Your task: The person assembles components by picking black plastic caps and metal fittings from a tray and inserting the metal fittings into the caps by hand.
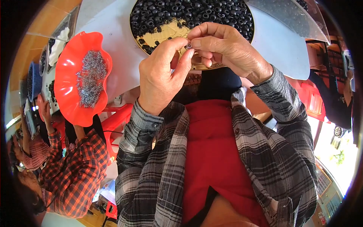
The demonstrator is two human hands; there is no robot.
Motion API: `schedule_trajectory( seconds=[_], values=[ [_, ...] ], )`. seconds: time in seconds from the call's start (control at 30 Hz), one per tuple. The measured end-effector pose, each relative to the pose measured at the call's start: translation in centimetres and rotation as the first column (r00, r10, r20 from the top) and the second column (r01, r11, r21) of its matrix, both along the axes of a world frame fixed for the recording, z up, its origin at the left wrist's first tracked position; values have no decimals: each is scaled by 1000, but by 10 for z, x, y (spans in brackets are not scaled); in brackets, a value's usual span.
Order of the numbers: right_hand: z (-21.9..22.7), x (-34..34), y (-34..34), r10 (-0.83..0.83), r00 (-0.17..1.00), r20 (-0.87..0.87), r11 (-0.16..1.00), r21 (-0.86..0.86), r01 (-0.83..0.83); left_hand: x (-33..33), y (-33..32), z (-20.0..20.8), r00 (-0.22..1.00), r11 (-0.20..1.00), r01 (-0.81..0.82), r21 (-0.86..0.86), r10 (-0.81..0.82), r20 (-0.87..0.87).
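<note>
My left hand (162, 73) and my right hand (232, 47) meet over the near edge of a round tray (166, 34) with a yellow-gold bottom. Between their thumbs and index fingertips they pinch a small round dark piece (188, 46) with a paler middle; its details are too small to make out. Many glossy black ring-like parts (196, 13) fill most of the tray, while its near left area shows bare bottom. To the left, a red wavy-rimmed bowl (66, 72) holds a heap of small silvery metal springs (92, 72).
A pale table (113, 22) carries the tray and bowl. A clear plastic sheet (291, 15) juts in at the top right. At left, a co-worker in a checked orange shirt (77, 174) sits near a blue basket (34, 79). A red stool (117, 117) stands below the bowl.
</note>
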State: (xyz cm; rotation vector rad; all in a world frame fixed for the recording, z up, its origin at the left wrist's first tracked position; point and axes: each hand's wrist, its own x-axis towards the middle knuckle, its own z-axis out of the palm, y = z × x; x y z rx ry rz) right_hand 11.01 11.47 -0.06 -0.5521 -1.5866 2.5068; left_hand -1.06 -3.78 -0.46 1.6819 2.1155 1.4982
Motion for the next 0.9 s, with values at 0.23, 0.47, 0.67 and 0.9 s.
schedule_trajectory(
  seconds=[0.23,0.47,0.67,0.9],
  values=[
    [6,4,1,18,999,29,965,261,-25,-5,-4,1,997,997,25,-70,-20,70],
    [-4,2,-7,-19,976,-216,526,828,194,-10,-5,5,936,989,76,-129,-26,351],
    [-14,-4,-1,187,864,-467,173,882,439,-14,-6,7,795,956,126,-264,62,603],
    [-10,-1,-5,106,916,-387,281,895,346,-23,-5,6,676,914,292,-282,12,737]
  ],
)
